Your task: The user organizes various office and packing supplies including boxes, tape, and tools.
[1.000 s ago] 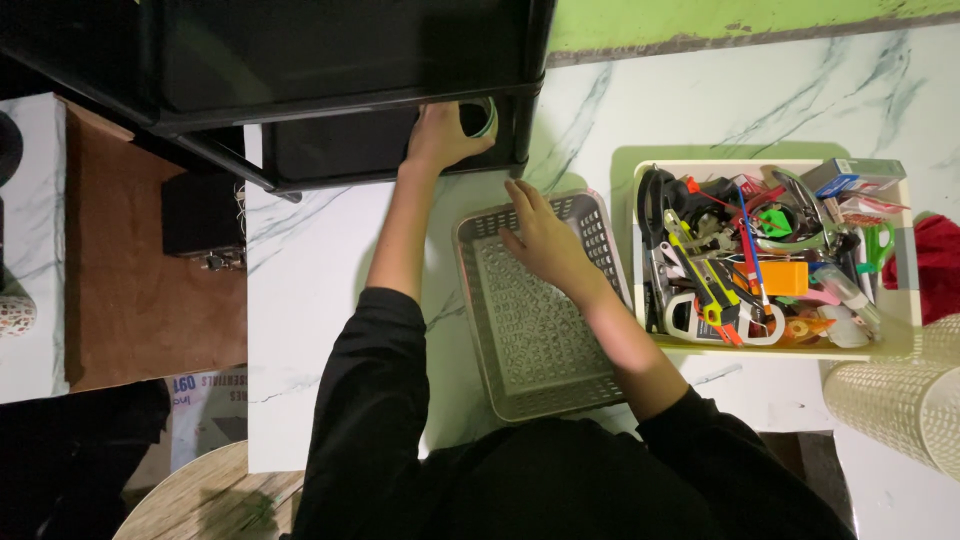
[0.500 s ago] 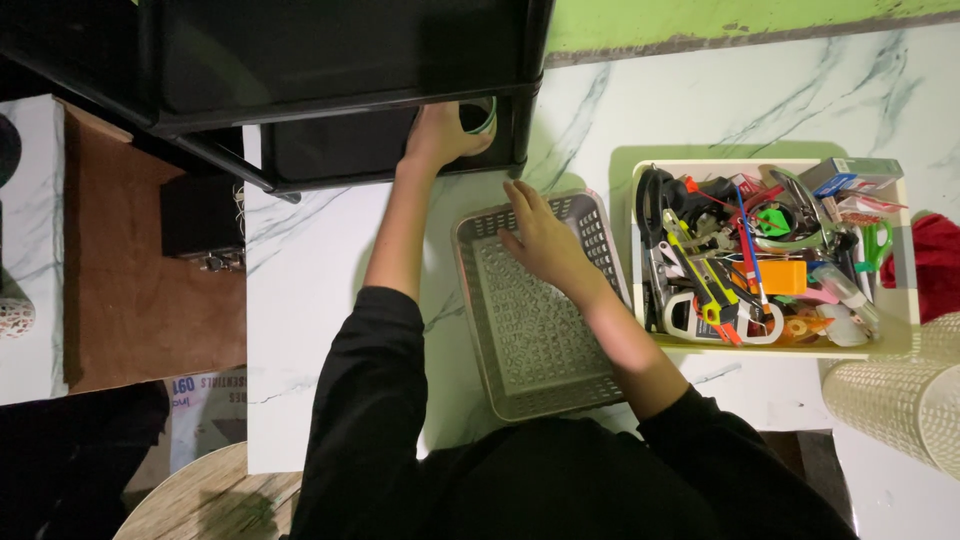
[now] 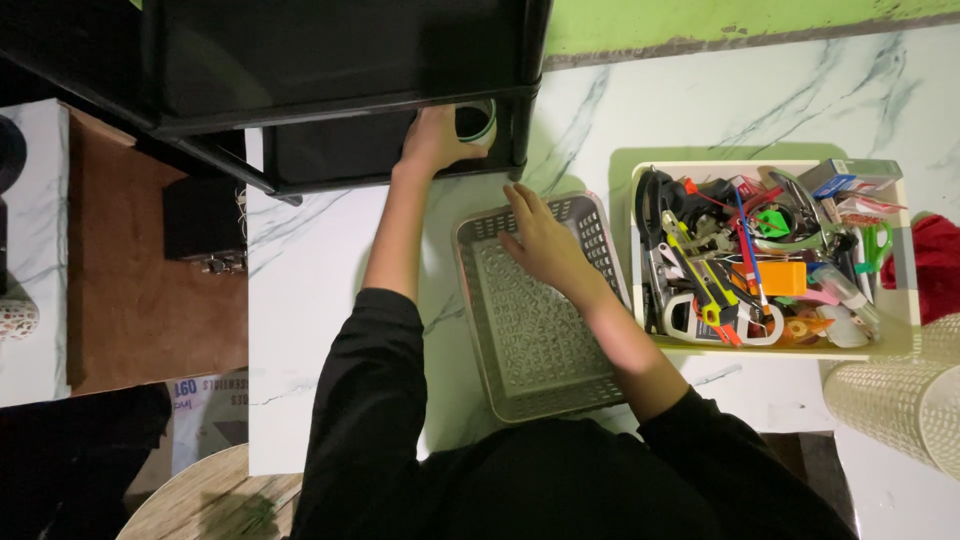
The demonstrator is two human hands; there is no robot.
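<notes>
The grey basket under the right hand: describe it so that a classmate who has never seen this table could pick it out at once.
On the white marble table, look just left of the cream bin crammed with tools. There lies the grey basket, a shallow perforated tray, with the right hand resting on its far end. Unlike the bin, it holds nothing.

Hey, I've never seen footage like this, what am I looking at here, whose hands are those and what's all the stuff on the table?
This is one view from a camera worn on a person's head, looking down. No machine: just two bare hands. The left hand reaches into a black shelf and grips a roll of tape. The right hand rests in an empty grey basket on the marble table. Beside it sits a cream bin full of scissors, cutters and other small tools.
</notes>
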